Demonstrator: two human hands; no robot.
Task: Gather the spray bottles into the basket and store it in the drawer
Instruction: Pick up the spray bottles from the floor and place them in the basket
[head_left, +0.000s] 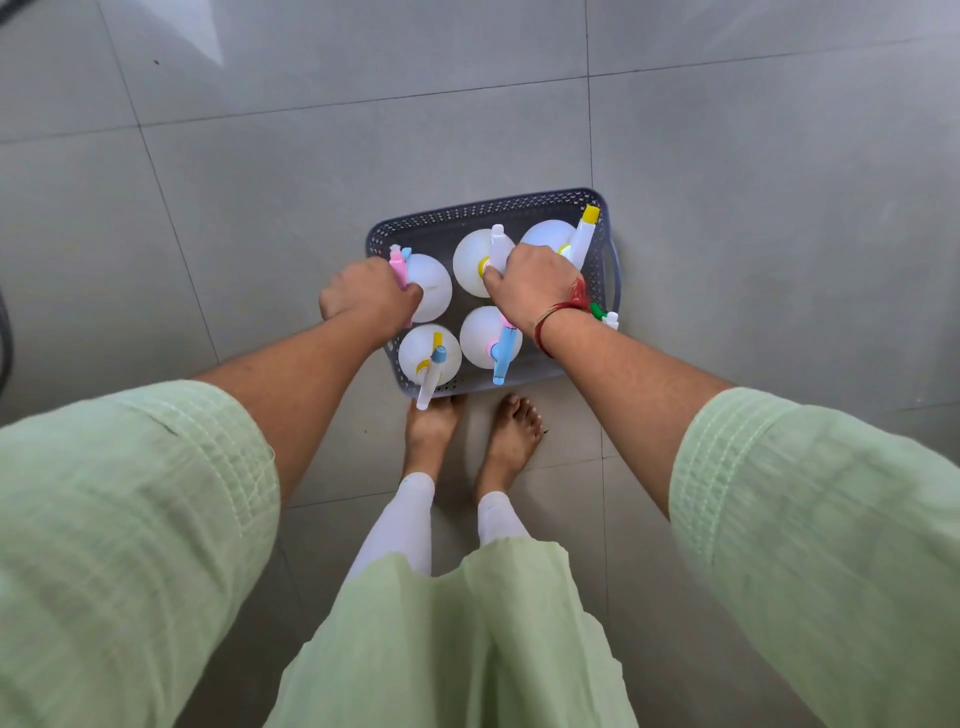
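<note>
A grey perforated basket (483, 210) sits on the tiled floor in front of my bare feet. Several white spray bottles stand upright inside it. My left hand (366, 296) is closed around the pink-nozzle bottle (431, 286) at the basket's left. My right hand (535, 283) grips the neck of the white-nozzle bottle (470, 262) in the back middle. A yellow-capped bottle (584, 234) stands at the back right. Two more bottles, one with a yellow-and-blue head (428, 356) and one with a blue head (485, 335), stand along the near side. A green-and-white nozzle (605, 315) shows behind my right wrist.
Grey floor tiles (311, 182) surround the basket on all sides. My feet (472, 431) stand just at the basket's near edge. A dark cable (5, 343) runs along the far left border. No drawer is in view.
</note>
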